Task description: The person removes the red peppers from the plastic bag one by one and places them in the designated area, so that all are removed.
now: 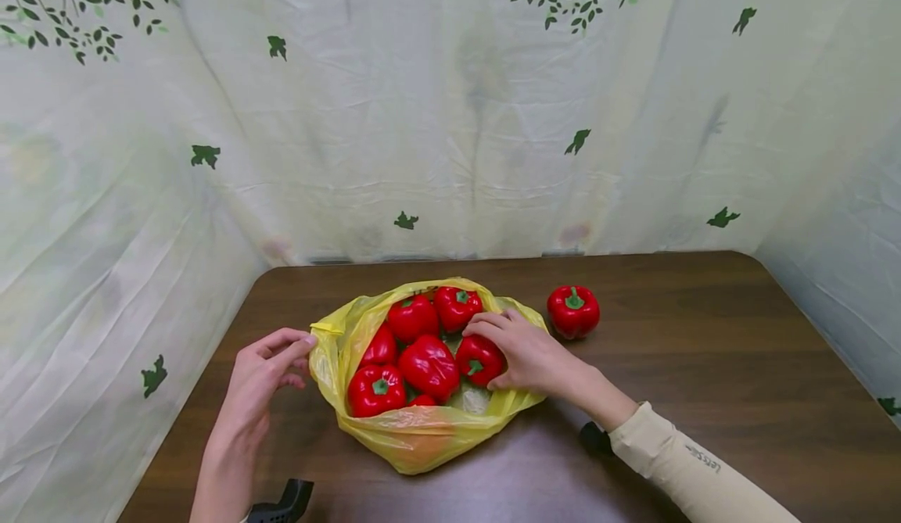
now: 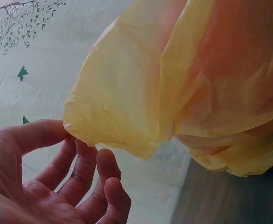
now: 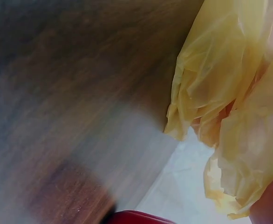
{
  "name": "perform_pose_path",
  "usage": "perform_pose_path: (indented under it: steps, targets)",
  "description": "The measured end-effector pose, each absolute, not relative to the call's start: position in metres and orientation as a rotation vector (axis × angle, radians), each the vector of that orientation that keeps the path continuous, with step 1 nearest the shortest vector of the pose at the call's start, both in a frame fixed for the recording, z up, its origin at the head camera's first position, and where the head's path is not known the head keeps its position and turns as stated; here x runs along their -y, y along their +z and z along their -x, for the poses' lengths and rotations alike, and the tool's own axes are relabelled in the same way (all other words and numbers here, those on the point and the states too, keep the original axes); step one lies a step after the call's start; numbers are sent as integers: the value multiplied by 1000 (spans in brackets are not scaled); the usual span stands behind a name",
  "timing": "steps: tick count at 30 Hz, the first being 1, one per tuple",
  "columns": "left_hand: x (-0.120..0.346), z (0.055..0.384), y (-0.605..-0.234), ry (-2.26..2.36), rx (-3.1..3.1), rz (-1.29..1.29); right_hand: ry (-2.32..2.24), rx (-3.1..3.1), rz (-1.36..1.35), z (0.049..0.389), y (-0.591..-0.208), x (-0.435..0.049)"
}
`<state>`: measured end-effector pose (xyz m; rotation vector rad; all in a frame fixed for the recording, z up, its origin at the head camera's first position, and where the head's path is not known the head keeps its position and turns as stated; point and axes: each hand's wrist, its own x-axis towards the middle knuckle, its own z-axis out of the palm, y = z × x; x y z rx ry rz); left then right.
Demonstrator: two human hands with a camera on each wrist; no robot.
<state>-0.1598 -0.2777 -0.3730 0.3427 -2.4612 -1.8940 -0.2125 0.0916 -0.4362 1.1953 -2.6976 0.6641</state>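
Tugging could tear the yellow plastic bag (image 1: 411,438) my left hand (image 1: 258,370) pinches while my right hand (image 1: 528,355) grips a red bell pepper (image 1: 480,359).

Head camera looks forward, down over left hand (image 1: 257,376), right hand (image 1: 526,355), wrist views close beside grip, sharing yellow bag (image 1: 411,438)

Glossy peppers (image 1: 428,367), crinkled plastic bag (image 1: 404,446)
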Motion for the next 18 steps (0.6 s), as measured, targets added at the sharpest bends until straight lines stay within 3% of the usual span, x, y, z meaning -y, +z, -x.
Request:
perform_pose_path:
  steps: [18]
  targets:
    - [278, 159, -373, -1895, 2455, -345, 1047, 2589, -1047, 207, -428, -101]
